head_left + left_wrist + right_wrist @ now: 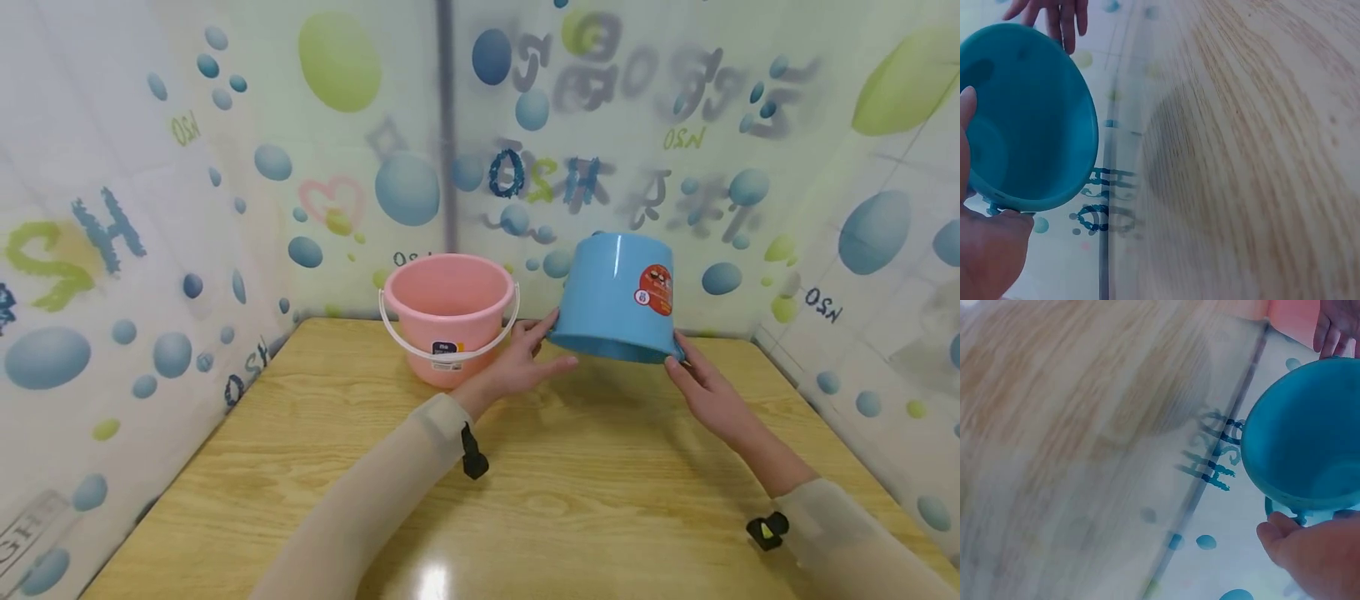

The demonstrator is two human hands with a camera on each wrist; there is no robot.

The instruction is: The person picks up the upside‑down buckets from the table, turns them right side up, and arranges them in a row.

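A blue bucket (618, 287) with a red round sticker is held tilted above the table, its mouth facing down and toward me. My left hand (521, 358) holds its left rim, fingers along the outside and thumb stretched out below the mouth. At the opposite side, my right hand (708, 392) pinches the rim by a small lug, thumb in front. Both wrist views look into the hollow blue bucket (1035, 119), and nothing shows inside. Just left of it, behind my left hand, stands a pink bucket (450, 287) with a white handle lowered across its front.
Beneath is a wood-grain table (570, 500), with the blue bucket's shadow on it. Around the table's back and sides hangs a pale curtain (420, 100) printed with blue and green dots and letters. A black strap device is worn at each wrist.
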